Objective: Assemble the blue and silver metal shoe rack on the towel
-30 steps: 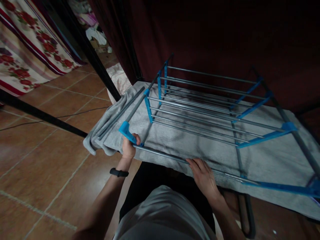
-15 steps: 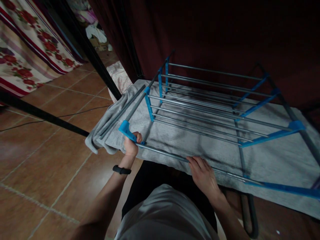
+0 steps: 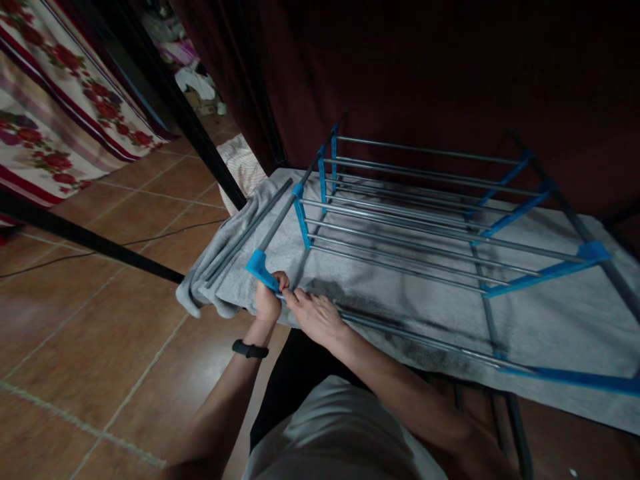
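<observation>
A rack of metal tubes and blue plastic brackets, like a shoe rack [image 3: 400, 223], lies on a grey blanket [image 3: 550, 313]. My left hand [image 3: 270, 298], with a black band on its wrist, is wrapped around the blue corner bracket [image 3: 261, 270] at the rack's near left end. Beside it, my right hand [image 3: 316, 317] closes over the front metal tube [image 3: 415, 339] where that tube meets the bracket. Its fingertips nearly touch my left thumb, and the joint between tube and bracket is partly hidden by them. The tube's other end meets another blue bracket [image 3: 575, 377].
Two loose grey tubes [image 3: 250, 230] lie on the blanket left of the rack. Dark metal posts [image 3: 200, 147] stand at the left, over a tiled floor [image 3: 90, 333] crossed by a thin cable [image 3: 125, 235]. A dark red curtain [image 3: 425, 73] hangs behind.
My right hand has slid left along the front tube, from its middle to the corner bracket. My left hand stays at the bracket. The view has shifted slightly.
</observation>
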The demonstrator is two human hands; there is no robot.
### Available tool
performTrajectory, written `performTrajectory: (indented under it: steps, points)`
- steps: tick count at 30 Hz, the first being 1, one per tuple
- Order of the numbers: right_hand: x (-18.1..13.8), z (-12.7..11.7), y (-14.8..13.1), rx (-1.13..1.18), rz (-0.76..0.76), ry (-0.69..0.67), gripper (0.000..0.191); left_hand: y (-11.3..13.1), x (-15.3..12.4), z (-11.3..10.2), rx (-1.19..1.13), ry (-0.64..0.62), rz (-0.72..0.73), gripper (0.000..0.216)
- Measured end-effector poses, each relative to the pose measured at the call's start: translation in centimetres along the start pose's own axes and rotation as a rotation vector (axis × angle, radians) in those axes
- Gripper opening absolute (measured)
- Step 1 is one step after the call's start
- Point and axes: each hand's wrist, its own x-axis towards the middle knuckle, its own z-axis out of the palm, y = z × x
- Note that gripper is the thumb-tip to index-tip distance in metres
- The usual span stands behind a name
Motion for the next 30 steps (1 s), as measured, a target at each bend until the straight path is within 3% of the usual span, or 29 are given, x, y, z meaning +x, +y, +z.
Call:
performTrajectory:
  steps: [15, 30]
  points:
    - [0.2, -2.2, 0.6, 0.093, -0.02, -0.129, 0.05, -0.3, 0.5, 0.2, -0.193, 0.021, -0.1, 0.06]
    - [0.7, -3.2, 1.7, 0.135, -0.032, -0.139, 0.063, -1.2, 1.0, 0.4, -0.326, 0.154, -0.139, 0.062]
